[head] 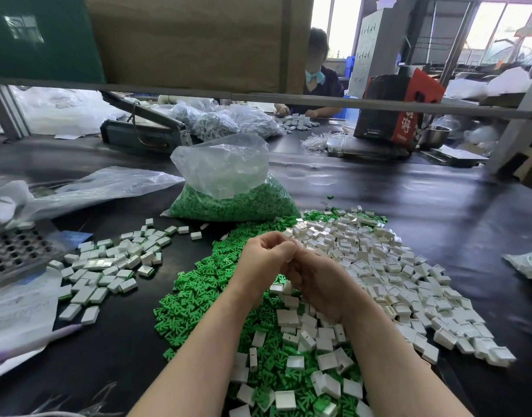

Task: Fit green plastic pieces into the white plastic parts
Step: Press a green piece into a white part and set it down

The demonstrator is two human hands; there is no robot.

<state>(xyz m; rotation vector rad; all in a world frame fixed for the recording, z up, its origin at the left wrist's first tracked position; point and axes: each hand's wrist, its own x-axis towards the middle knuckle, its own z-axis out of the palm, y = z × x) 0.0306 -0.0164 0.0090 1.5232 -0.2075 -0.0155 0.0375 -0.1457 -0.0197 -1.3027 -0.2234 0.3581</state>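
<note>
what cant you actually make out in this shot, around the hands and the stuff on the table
- Head view: whatever the left hand and right hand hold; the curled fingers cover it.
- Head view: parts under both forearms, where the green pieces meet the white parts.
- Head view: writing on the papers at the left edge, too blurred and cut off.
- Head view: the bag of green pieces; crumpled plastic hides its upper contents.

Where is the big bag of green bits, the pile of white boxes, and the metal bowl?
bag of green pieces (231, 203), head view, on its green-filled lower part.
pile of white parts (388, 272), head view, middle of the heap.
metal bowl (434, 136), head view, on its side wall.
</note>
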